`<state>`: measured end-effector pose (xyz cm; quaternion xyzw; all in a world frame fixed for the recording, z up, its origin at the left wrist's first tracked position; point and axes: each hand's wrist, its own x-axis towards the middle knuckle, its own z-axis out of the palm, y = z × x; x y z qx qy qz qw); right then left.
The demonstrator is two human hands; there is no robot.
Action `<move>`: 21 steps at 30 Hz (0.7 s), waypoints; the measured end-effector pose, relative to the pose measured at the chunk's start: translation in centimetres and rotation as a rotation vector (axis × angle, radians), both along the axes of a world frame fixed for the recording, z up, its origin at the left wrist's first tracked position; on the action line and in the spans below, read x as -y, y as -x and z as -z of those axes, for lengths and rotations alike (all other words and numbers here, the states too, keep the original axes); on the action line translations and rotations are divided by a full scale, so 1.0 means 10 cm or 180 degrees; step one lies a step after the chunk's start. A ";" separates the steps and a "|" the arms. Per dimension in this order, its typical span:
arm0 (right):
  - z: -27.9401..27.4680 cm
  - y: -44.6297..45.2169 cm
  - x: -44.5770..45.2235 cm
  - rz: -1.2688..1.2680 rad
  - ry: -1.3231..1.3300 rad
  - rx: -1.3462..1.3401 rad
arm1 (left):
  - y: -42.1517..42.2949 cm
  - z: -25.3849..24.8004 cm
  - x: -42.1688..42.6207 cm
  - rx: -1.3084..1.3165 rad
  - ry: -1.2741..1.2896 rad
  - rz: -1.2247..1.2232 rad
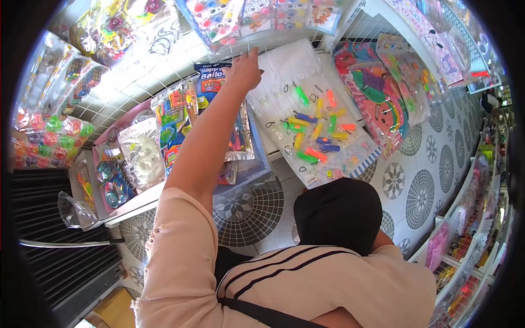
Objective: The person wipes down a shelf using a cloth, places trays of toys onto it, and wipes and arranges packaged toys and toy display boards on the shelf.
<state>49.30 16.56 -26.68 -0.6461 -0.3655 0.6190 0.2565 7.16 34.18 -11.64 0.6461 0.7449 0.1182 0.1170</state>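
My left hand point(245, 71) reaches forward with fingers spread. It lies over the top edge of a blue balloon pack point(210, 82) and beside a large clear plastic bag point(284, 71); whether it touches either, I cannot tell. Inside that bag lie several small green, yellow, orange and blue cylinders point(302, 94) with dark loops. Left of the arm, more colourful packs point(174, 109) stand in a bin point(265, 172). My right hand is hidden; only a bit of my right arm point(383, 240) shows behind a rounded black shape point(339, 216), whose kind is unclear.
Bagged toys point(52, 136) hang on a white wire grid at the left. Pink and green packs point(377, 98) hang at the upper right. Stocked shelves point(465, 235) line the right side. A dark slatted panel point(60, 218) stands at the lower left above the patterned floor point(249, 216).
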 end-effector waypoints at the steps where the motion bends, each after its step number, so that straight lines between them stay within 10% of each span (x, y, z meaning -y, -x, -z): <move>1: 0.02 0.00 0.00 -0.0013 -0.0002 0.0011 | 0.02 0.15 0.05 -0.0134 -0.0444 -0.0035; 21: -0.42 -0.51 1.01 0.0299 0.0104 0.0596 | 0.98 0.33 1.70 0.0539 -0.1672 0.0218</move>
